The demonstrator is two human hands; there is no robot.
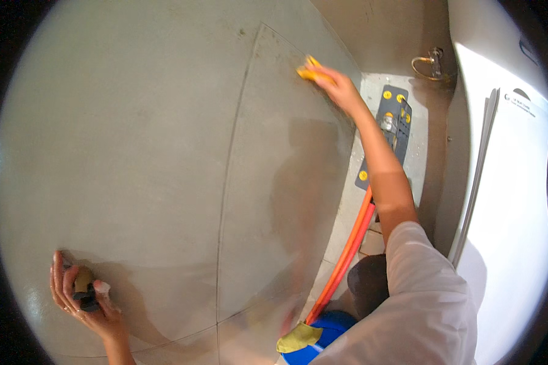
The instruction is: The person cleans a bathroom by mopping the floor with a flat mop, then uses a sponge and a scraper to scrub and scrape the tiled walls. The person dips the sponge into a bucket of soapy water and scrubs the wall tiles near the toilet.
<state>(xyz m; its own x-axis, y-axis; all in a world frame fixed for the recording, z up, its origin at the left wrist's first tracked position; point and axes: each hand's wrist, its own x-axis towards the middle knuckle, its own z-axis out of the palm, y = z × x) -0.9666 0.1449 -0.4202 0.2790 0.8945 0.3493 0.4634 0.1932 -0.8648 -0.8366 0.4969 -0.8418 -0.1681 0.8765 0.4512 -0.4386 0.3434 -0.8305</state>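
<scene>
A large grey panel (158, 164) with thin dark seams fills the left and middle of the view. My right hand (341, 91) reaches far up along it, its fingers closed on a small yellow sponge-like piece (313, 72). Motion blurs that piece, and I cannot make out its exact kind. The yellow piece is at the panel's surface, near the upper corner of a seam. At the lower left, my left hand (85, 298) curls around a small brown and black object (85, 286) close to the panel. Whitish foam or a light scrap shows on its thumb.
Right of the panel, a grey flat mop head (386, 131) with yellow discs stands over pale floor tiles. Its orange-red handle (347, 252) runs down to a blue bucket (326, 337) with a yellow-green cloth (299, 337) over its rim. A metal valve (433, 64) and white dispenser (511, 201) are farther right.
</scene>
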